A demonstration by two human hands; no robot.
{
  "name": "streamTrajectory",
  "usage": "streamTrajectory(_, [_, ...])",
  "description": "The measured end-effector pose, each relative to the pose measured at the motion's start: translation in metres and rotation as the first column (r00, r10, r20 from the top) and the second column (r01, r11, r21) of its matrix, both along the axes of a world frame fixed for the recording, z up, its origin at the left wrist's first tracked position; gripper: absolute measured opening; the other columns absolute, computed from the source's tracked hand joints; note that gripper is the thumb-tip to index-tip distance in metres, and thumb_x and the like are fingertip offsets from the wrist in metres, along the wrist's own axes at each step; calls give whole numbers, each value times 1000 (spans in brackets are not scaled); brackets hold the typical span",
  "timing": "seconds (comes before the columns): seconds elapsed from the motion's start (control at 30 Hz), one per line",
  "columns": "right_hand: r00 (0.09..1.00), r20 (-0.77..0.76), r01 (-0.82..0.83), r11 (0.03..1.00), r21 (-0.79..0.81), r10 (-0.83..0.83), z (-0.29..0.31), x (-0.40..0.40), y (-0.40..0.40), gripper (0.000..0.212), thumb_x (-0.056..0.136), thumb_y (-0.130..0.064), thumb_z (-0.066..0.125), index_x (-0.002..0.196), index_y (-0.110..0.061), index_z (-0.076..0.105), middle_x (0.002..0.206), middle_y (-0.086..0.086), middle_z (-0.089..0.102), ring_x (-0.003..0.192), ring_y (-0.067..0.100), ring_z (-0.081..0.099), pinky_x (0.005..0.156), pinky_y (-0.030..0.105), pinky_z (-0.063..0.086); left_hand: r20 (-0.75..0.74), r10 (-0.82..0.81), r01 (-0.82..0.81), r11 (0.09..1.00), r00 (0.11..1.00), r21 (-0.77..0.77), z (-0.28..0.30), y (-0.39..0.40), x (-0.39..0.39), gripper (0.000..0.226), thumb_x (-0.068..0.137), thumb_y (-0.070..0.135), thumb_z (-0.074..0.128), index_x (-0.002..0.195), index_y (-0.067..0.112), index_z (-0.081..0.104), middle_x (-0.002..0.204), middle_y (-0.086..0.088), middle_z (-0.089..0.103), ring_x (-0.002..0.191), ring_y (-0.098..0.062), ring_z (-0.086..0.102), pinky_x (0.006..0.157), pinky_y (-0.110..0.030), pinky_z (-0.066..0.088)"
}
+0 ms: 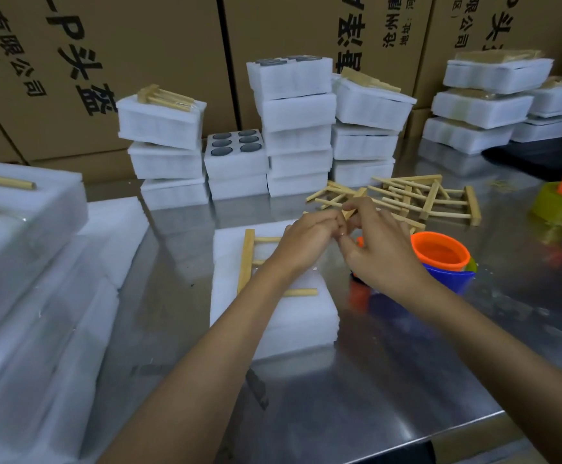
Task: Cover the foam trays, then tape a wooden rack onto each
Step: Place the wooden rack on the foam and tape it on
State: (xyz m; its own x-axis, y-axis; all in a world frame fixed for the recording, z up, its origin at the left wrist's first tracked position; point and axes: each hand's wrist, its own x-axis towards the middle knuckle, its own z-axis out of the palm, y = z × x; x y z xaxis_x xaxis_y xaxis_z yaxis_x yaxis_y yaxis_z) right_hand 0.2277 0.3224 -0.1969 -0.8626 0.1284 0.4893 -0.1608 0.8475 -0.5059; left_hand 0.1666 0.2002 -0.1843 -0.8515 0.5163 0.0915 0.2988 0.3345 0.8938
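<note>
A covered foam tray (272,316) sits mid-worktop (390,380) with a wooden rack (251,259) lying on top; the left hand (306,244) and right hand (378,249) meet just above its far edge, fingers curled, pinching something too small to tell (tape, perhaps)

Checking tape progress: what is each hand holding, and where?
Cannot tell: left hand and right hand pinch together over the rack; nothing held is visible.

Both hands, left hand (306,241) and right hand (378,244), meet with curled fingers above a covered foam tray (272,316) bearing a wooden rack (251,259) on the steel table (390,380).
</note>
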Motion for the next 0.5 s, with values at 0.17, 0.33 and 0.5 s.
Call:
streamTrajectory(0.17, [994, 105, 28, 998, -64, -22, 3, -7, 4, 31, 86, -14, 57, 109, -25, 39, 73, -6, 64, 90, 22, 58, 82, 36, 30, -7, 38, -38, 998, 999, -41, 3, 0, 2, 20, 70, 29, 40, 63, 27, 59, 74, 13, 60, 87, -18, 53, 71, -39, 42])
streamTrajectory(0.33, [988, 89, 99, 960, 263, -127, 5, -2, -4, 37, 81, -13, 57, 114, -22, 43, 84, -5, 64, 95, 23, 55, 74, 35, 22, -374, 56, -180, 935, 926, -307, -13, 6, -1, 30, 90, 13, 44, 94, 13, 73, 111, -8, 51, 112, -29, 48, 98, -45, 42])
streamTrajectory(0.5, [991, 36, 92, 847, 524, -129, -5, 1, -24, 38, 77, -12, 56, 114, -19, 51, 86, -3, 64, 92, 22, 54, 79, 37, 30, -518, 154, -330, 906, 842, -267, -9, 5, 0, 42, 93, 7, 45, 130, 19, 62, 127, -10, 48, 120, -29, 43, 102, -40, 37])
